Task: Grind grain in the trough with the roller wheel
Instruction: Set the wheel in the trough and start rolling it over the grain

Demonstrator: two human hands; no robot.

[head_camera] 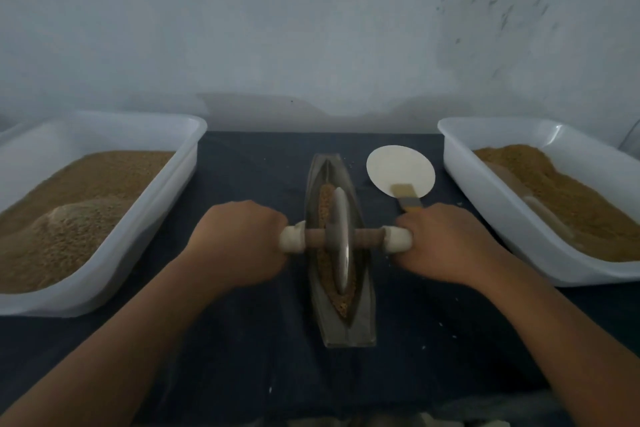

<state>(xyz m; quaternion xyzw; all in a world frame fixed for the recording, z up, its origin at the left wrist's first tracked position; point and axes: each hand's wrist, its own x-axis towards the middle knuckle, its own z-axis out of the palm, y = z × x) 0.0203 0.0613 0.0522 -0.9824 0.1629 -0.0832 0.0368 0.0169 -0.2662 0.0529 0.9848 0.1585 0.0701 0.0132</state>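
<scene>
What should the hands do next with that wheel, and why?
Probably roll the roller wheel toward the person: the left hand and right hand both grip its handles, it stands midway along the trough, and grain lies just nearer the body.

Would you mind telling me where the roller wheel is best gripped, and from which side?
By the pale handle ends of its axle, one from each side, palms down: the thin roller wheel stands upright in the trough with the axle crosswise, where the left hand and right hand grip it.

Dim, cool, soft light; slightly blurry picture, wide-angle bending toward the edges.
</scene>
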